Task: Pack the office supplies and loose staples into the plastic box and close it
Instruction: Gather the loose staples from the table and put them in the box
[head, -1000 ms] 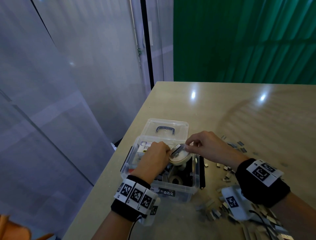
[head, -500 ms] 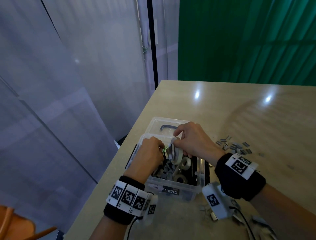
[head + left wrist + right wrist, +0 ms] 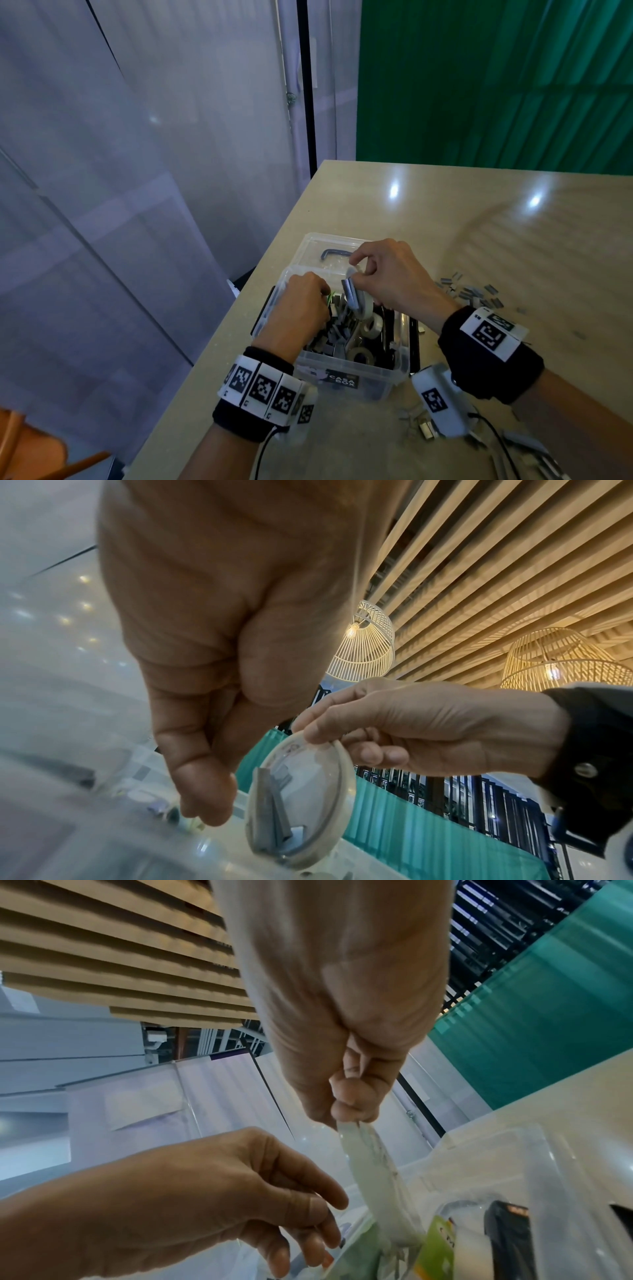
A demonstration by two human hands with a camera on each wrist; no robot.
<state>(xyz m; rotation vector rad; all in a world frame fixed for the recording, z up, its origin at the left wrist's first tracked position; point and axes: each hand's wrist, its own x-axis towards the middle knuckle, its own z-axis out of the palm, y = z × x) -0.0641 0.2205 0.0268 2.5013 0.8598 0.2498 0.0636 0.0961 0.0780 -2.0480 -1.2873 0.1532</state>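
A clear plastic box (image 3: 383, 373) stands open near the table's left edge, its lid (image 3: 318, 245) folded back behind it. Inside lie tape rolls (image 3: 372, 325), grey staple strips and other supplies. My right hand (image 3: 356, 270) pinches the top rim of a round translucent dish (image 3: 359, 303) and holds it on edge over the box. In the left wrist view, staple strips (image 3: 270, 810) lie against the dish (image 3: 308, 764). My left hand (image 3: 323, 296) hovers inside the box beside the dish (image 3: 373, 1175), fingers loosely bent, holding nothing.
Loose staples (image 3: 472, 294) lie scattered on the table right of the box, and more (image 3: 421, 426) near the front by my right wrist. The table edge (image 3: 219, 339) drops off just left of the box. An orange chair (image 3: 30, 445) shows at bottom left.
The dish was held flat over the box between both hands; now the right hand alone has tipped it on edge, and the left hand has let go and lowered into the box.
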